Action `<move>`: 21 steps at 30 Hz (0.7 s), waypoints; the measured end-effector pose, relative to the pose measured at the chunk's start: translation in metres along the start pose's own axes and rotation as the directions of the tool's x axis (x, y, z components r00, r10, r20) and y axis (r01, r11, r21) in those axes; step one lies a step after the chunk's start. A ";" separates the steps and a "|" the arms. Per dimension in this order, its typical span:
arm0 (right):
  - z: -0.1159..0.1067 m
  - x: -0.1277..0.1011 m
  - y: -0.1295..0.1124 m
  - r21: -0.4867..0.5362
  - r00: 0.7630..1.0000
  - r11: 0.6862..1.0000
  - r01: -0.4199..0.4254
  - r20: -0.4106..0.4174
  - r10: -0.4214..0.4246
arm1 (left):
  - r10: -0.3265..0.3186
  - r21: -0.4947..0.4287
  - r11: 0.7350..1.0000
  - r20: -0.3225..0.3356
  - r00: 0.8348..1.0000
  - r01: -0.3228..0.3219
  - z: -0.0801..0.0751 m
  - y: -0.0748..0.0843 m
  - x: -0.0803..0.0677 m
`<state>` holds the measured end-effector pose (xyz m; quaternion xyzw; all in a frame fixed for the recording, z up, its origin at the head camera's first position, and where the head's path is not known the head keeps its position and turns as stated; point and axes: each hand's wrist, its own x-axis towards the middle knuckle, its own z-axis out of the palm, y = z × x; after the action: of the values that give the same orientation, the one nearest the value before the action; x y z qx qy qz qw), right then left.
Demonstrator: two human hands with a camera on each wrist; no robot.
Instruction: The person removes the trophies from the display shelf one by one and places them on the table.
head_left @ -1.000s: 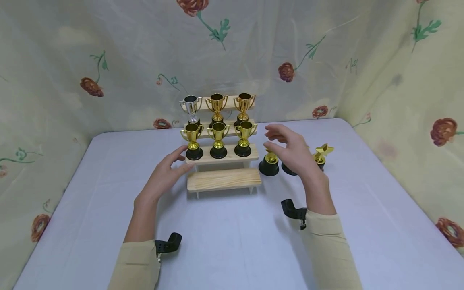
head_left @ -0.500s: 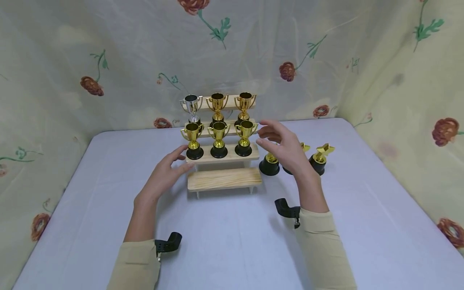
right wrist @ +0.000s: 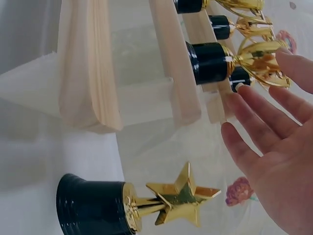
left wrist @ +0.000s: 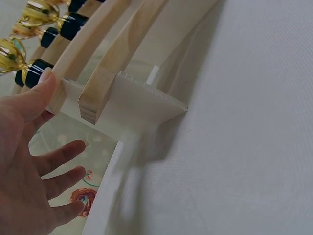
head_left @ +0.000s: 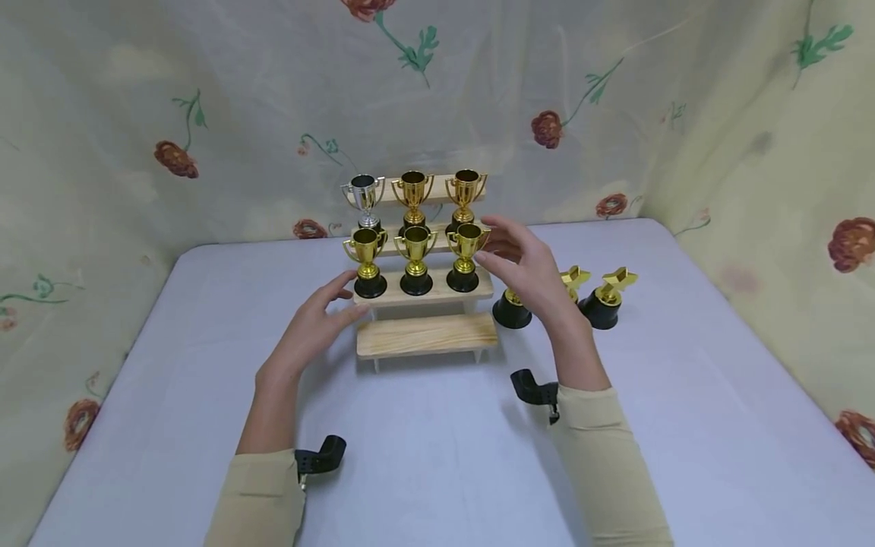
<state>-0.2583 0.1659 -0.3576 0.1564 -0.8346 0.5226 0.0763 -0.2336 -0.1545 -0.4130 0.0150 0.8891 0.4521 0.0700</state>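
Observation:
My left hand [head_left: 311, 327] holds the left end of a tiered wooden display stand [head_left: 427, 336], with the thumb and forefinger at a board's end and the other fingers spread in the left wrist view. On that board stand three gold cup trophies with black bases. My right hand [head_left: 529, 266] is beside the rightmost gold cup trophy [head_left: 466, 247], its fingers extended around the cup; in the right wrist view the thumb [right wrist: 296, 68] overlaps the cup, and contact is unclear. Behind are a silver cup trophy [head_left: 364, 196] and two darker gold ones.
Three gold star trophies with black bases stand on the white table to the right of the stand, one [head_left: 604, 300] outermost and one [right wrist: 100, 203] nearest the stand. The stand's lowest board is bare. A flowered curtain [head_left: 260, 152] hangs behind the table.
My right hand has moved left, from over the star trophies to the rightmost front cup. My left hand stays at the stand's end. The view has shifted slightly.

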 end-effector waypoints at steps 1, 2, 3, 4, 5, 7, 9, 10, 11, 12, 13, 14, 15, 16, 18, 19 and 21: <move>0.001 0.000 -0.001 -0.001 1.000 1.000 0.002 -0.001 -0.002 | 0.002 -0.001 1.000 -0.001 1.000 -0.002 0.000 0.000 0.000; 0.002 0.001 -0.003 0.001 1.000 1.000 0.001 -0.003 -0.001 | 0.003 0.001 1.000 -0.002 1.000 -0.003 0.000 0.001 0.000; 0.002 0.001 -0.003 0.001 1.000 1.000 0.002 -0.004 -0.002 | 0.004 0.002 1.000 -0.003 1.000 -0.004 -0.001 0.001 0.000; 0.003 0.002 -0.004 0.002 1.000 1.000 0.003 -0.006 -0.003 | 0.005 0.002 1.000 -0.003 1.000 -0.005 -0.001 0.002 0.000; 0.004 0.002 -0.004 0.006 1.000 1.000 0.005 -0.009 -0.005 | 0.007 0.004 1.000 -0.004 1.000 -0.007 -0.001 0.002 0.001; 0.006 0.004 -0.005 0.018 1.000 1.000 0.018 -0.015 -0.017 | 0.010 0.011 1.000 -0.004 1.000 -0.010 -0.001 0.003 0.001; 0.008 0.005 -0.004 0.031 0.999 0.999 0.029 -0.020 -0.028 | 0.009 0.011 1.000 -0.004 1.000 -0.009 -0.001 0.003 0.001; 0.010 0.005 -0.004 0.035 0.999 0.999 0.037 -0.021 -0.036 | 0.008 0.011 1.000 -0.004 1.000 -0.008 -0.001 0.003 0.002; 0.011 0.006 -0.004 0.036 0.999 0.998 0.043 -0.022 -0.042 | 0.006 0.011 1.000 -0.005 1.000 -0.005 -0.001 0.003 0.002; 0.012 0.006 -0.004 0.038 0.999 0.998 0.047 -0.023 -0.046 | 0.003 0.011 1.000 -0.006 1.000 -0.003 -0.001 0.003 0.002; 0.013 0.007 -0.003 0.038 0.999 0.998 0.049 -0.024 -0.048 | 0.001 0.010 1.000 -0.007 1.000 -0.001 -0.001 0.003 0.002; 0.014 0.007 -0.003 0.038 0.999 0.998 0.049 -0.025 -0.048 | -0.002 0.010 1.000 -0.006 1.000 0.002 -0.001 0.003 0.002; 0.014 0.007 -0.003 0.040 0.998 0.998 0.050 -0.027 -0.049 | -0.004 0.012 1.000 -0.006 1.000 0.004 -0.001 0.003 0.002; 0.015 0.007 -0.003 0.042 0.998 0.998 0.049 -0.028 -0.048 | -0.007 0.014 1.000 -0.006 1.000 0.007 0.000 0.003 0.002; 0.016 0.007 -0.002 0.049 0.998 0.998 0.048 -0.029 -0.047 | -0.009 0.016 1.000 -0.004 1.000 0.009 0.000 0.003 0.001; 0.016 0.007 -0.002 0.050 0.998 0.997 0.051 -0.030 -0.049 | -0.010 0.017 1.000 -0.004 1.000 0.010 0.000 0.002 0.001; 0.017 0.007 -0.002 0.052 0.998 0.997 0.056 -0.028 -0.055 | -0.012 0.018 1.000 -0.003 1.000 0.012 0.000 0.002 0.001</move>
<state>-0.2632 0.1487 -0.3618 0.1744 -0.8149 0.5440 0.0977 -0.2342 -0.1531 -0.4116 0.0093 0.8933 0.4436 0.0712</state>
